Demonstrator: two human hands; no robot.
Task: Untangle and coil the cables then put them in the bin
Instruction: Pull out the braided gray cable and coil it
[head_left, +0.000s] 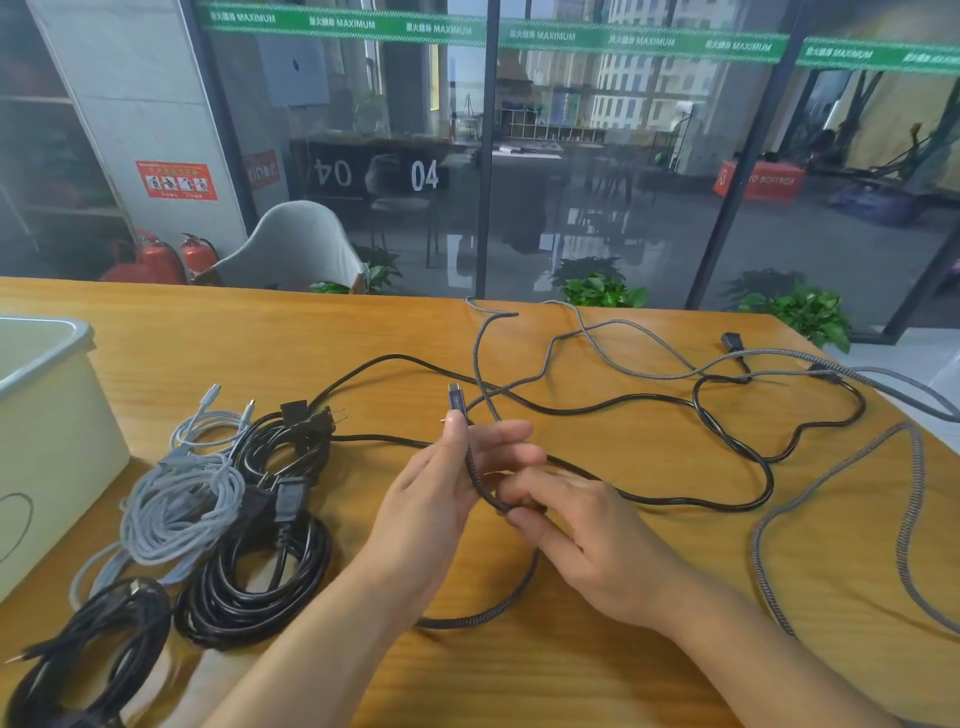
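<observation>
Centrally, the left hand (441, 483) pinches the braided cable (841, 478) below its plug, while the right hand (576, 525) curls its fingers round the same cable. Coiled cables (249, 551) lie left, beside the bin (52, 415) at the tabletop (623, 649) edge; bare wood lies nearest.

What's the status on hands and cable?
Both hands on the dark braided cable: left hand pinches below its plug, right hand grips the cord. Uncoiled; smooth black cable crosses it. Pale plastic bin left.

one bin (47, 395), perhaps four coiled cables (182, 509), two hands (431, 499)
</observation>
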